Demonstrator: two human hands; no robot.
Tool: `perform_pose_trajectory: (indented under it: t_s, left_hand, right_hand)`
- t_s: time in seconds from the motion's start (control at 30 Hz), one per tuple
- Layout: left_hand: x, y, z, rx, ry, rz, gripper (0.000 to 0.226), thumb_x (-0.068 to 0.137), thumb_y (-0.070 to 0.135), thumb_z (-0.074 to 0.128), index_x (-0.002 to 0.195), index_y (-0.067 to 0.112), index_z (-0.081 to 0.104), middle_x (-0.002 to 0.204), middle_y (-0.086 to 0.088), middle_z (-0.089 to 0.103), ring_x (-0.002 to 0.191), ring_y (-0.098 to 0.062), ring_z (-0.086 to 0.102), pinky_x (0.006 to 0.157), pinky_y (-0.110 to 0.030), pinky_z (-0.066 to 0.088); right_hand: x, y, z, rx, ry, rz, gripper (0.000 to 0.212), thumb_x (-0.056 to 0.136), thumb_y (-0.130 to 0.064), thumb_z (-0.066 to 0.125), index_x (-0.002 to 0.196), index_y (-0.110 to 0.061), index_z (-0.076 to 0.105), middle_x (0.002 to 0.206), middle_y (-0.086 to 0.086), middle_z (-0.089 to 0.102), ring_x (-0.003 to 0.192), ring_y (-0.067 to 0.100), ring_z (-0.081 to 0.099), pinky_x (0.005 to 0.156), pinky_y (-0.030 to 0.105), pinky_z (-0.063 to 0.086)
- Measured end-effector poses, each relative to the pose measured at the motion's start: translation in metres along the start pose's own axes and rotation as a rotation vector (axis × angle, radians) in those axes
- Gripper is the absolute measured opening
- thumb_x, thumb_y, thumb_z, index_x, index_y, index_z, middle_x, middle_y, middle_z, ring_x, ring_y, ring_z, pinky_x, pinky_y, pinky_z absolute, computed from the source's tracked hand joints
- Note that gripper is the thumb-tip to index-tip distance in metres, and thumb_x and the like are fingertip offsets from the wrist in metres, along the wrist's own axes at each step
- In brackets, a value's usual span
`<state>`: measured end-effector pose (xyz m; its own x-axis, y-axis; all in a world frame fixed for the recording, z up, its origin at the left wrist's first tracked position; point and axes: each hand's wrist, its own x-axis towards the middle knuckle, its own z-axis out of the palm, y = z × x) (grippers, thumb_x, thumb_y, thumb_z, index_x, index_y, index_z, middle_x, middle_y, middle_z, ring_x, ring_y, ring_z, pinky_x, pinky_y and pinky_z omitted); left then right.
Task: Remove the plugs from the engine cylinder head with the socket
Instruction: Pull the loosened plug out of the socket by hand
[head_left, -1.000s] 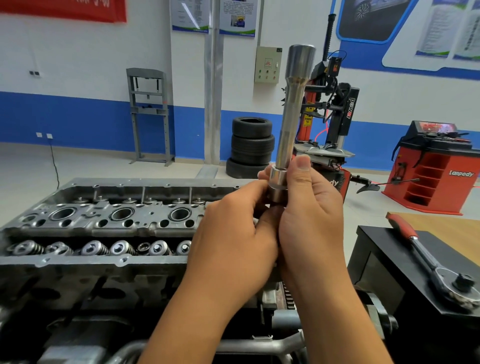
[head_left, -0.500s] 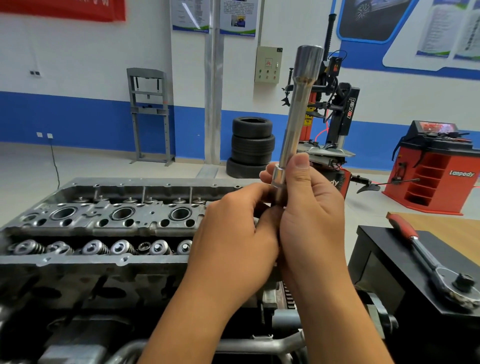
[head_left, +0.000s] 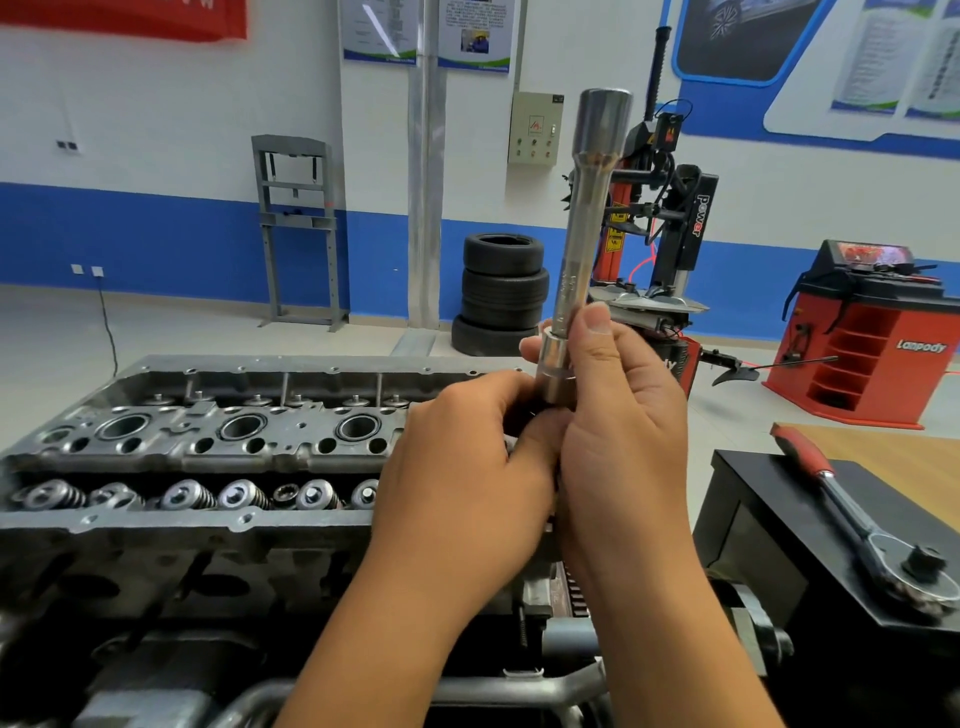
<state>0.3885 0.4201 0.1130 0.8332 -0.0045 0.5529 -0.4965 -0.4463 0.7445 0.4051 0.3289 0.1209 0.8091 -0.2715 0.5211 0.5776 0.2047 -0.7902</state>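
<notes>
Fingers of the right hand (head_left: 623, 436) curl round the lower, wider collar of the long socket (head_left: 584, 244), thumb flat on its polished steel shaft. Fingers of the left hand (head_left: 462, 462) pinch at the socket's base; what they hold is hidden. Socket stands near upright, slightly tilted, flared at top. Behind and left: cast grey cylinder head (head_left: 208, 447), round bores, coiled valve springs. Right: ratchet (head_left: 862, 525), red grip, on the black desk (head_left: 769, 499). Far: stacked tyres (head_left: 501, 291).
</notes>
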Motion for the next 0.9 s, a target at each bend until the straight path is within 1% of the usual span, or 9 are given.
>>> perform_pose_trajectory:
  t_s: [0.1, 0.17, 0.23, 0.43, 0.53, 0.6, 0.73, 0.83, 0.9]
  left_hand:
    - [-0.0007, -0.0014, 0.0018, 0.066, 0.051, -0.021, 0.031, 0.081, 0.055, 0.056, 0.104, 0.045, 0.073, 0.091, 0.021, 0.075, 0.090, -0.007, 0.072, 0.078, -0.040, 0.060]
    - [-0.0013, -0.0014, 0.0029, 0.101, 0.067, -0.021, 0.032, 0.079, 0.056, 0.055, 0.104, 0.046, 0.072, 0.090, 0.020, 0.075, 0.090, -0.008, 0.072, 0.076, -0.039, 0.060]
    - [-0.0015, -0.0008, 0.0029, 0.099, 0.060, -0.009, 0.031, 0.082, 0.056, 0.053, 0.105, 0.047, 0.072, 0.090, 0.022, 0.075, 0.089, -0.007, 0.071, 0.075, -0.039, 0.060]
    - [-0.0018, 0.0001, 0.0003, 0.009, 0.018, 0.004, 0.029, 0.088, 0.051, 0.054, 0.108, 0.044, 0.074, 0.093, 0.024, 0.076, 0.091, -0.006, 0.073, 0.081, -0.041, 0.060]
    - [-0.0021, -0.0019, 0.0031, 0.034, 0.068, -0.012, 0.027, 0.081, 0.053, 0.058, 0.101, 0.042, 0.074, 0.090, 0.024, 0.075, 0.089, -0.004, 0.072, 0.079, -0.039, 0.060]
    - [-0.0017, -0.0032, 0.0043, 0.060, 0.100, -0.021, 0.025, 0.078, 0.053, 0.060, 0.096, 0.042, 0.073, 0.086, 0.024, 0.074, 0.084, -0.004, 0.071, 0.075, -0.038, 0.060]
    - [-0.0020, -0.0008, 0.0020, 0.014, 0.040, -0.017, 0.029, 0.082, 0.053, 0.057, 0.103, 0.044, 0.074, 0.089, 0.025, 0.075, 0.085, -0.004, 0.072, 0.076, -0.039, 0.060]
    - [-0.0018, 0.0000, 0.0009, -0.005, 0.051, -0.015, 0.029, 0.082, 0.052, 0.056, 0.101, 0.041, 0.075, 0.089, 0.025, 0.076, 0.085, -0.006, 0.073, 0.077, -0.039, 0.060]
    - [-0.0016, -0.0004, 0.0015, 0.011, 0.074, -0.019, 0.029, 0.081, 0.052, 0.057, 0.100, 0.040, 0.075, 0.088, 0.025, 0.076, 0.084, -0.006, 0.073, 0.076, -0.039, 0.060]
  right_hand:
    - [0.0000, -0.0006, -0.0008, 0.042, -0.003, 0.005, 0.032, 0.081, -0.050, 0.076, 0.091, -0.021, 0.066, 0.086, 0.012, 0.070, 0.069, 0.014, 0.060, 0.069, 0.043, 0.056]
    - [0.0002, 0.0009, -0.0017, 0.010, -0.006, -0.019, 0.038, 0.083, -0.050, 0.073, 0.095, -0.014, 0.067, 0.083, 0.007, 0.070, 0.067, 0.011, 0.060, 0.067, 0.034, 0.058]
    - [0.0004, 0.0020, -0.0018, -0.036, -0.002, -0.033, 0.041, 0.087, -0.053, 0.065, 0.094, -0.013, 0.068, 0.083, 0.004, 0.072, 0.070, 0.011, 0.062, 0.068, 0.033, 0.057]
    - [0.0001, 0.0017, -0.0003, -0.048, 0.017, -0.018, 0.043, 0.094, -0.054, 0.053, 0.085, -0.017, 0.072, 0.090, 0.018, 0.072, 0.078, 0.018, 0.064, 0.081, 0.055, 0.057]
    - [-0.0004, -0.0003, -0.0002, 0.013, 0.016, -0.001, 0.029, 0.085, -0.053, 0.070, 0.087, -0.024, 0.071, 0.093, 0.018, 0.072, 0.074, 0.015, 0.063, 0.073, 0.046, 0.058]
    - [-0.0003, 0.0009, -0.0016, 0.010, 0.017, -0.012, 0.033, 0.080, -0.049, 0.077, 0.091, -0.020, 0.067, 0.093, 0.015, 0.073, 0.070, 0.012, 0.063, 0.069, 0.038, 0.059]
    - [0.0000, 0.0027, -0.0025, -0.056, 0.004, -0.034, 0.040, 0.089, -0.054, 0.063, 0.091, -0.015, 0.070, 0.089, 0.011, 0.074, 0.072, 0.012, 0.065, 0.071, 0.034, 0.058]
    - [-0.0002, 0.0021, -0.0014, -0.045, -0.009, -0.024, 0.052, 0.095, -0.053, 0.053, 0.087, -0.004, 0.067, 0.090, 0.026, 0.066, 0.074, 0.018, 0.059, 0.071, 0.039, 0.052]
    - [-0.0002, 0.0013, -0.0001, -0.014, -0.014, -0.008, 0.046, 0.093, -0.053, 0.058, 0.086, -0.009, 0.068, 0.093, 0.027, 0.066, 0.074, 0.019, 0.059, 0.071, 0.041, 0.052]
